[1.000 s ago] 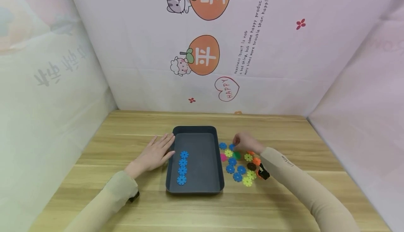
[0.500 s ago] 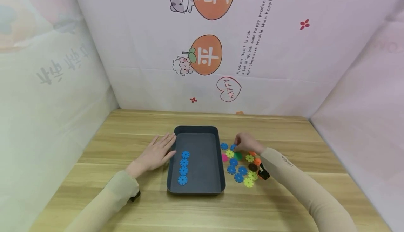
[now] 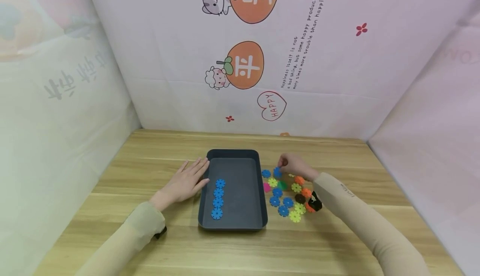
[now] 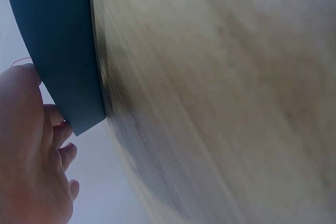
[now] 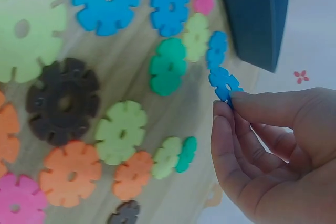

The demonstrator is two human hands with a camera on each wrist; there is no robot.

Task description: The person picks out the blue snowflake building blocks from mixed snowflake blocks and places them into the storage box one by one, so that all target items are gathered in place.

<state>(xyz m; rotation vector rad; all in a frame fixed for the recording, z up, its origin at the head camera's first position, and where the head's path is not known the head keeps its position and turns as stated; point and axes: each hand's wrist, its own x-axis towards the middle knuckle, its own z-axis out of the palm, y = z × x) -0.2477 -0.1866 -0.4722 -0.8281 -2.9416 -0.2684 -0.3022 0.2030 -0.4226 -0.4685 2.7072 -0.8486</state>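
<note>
My left hand [image 3: 181,185] lies with straight fingers over the left rim of a dark grey tray [image 3: 242,196]. In the left wrist view its fingertips touch the tray's outer wall [image 4: 58,40]. A column of several blue snowflake discs [image 3: 218,202] lies inside the tray, towards its left side. To the right of the tray, my right hand [image 3: 296,166] pinches a blue snowflake disc [image 5: 223,82] between thumb and fingertips. That disc is tilted up, and another blue disc [image 5: 217,49] shows just beyond it.
Loose snowflake discs lie on the wooden table [image 3: 232,255] right of the tray: several blue ones [image 3: 283,211], yellow-green ones [image 3: 295,216], orange ones [image 3: 299,180], a green one [image 5: 168,66], a pink one [image 3: 266,187] and a dark brown one [image 5: 64,102]. Printed cloth walls surround the table.
My right hand has drawn back slightly, and the blue snowflake disc at its fingertips has tipped up from the table. The left hand stays on the tray.
</note>
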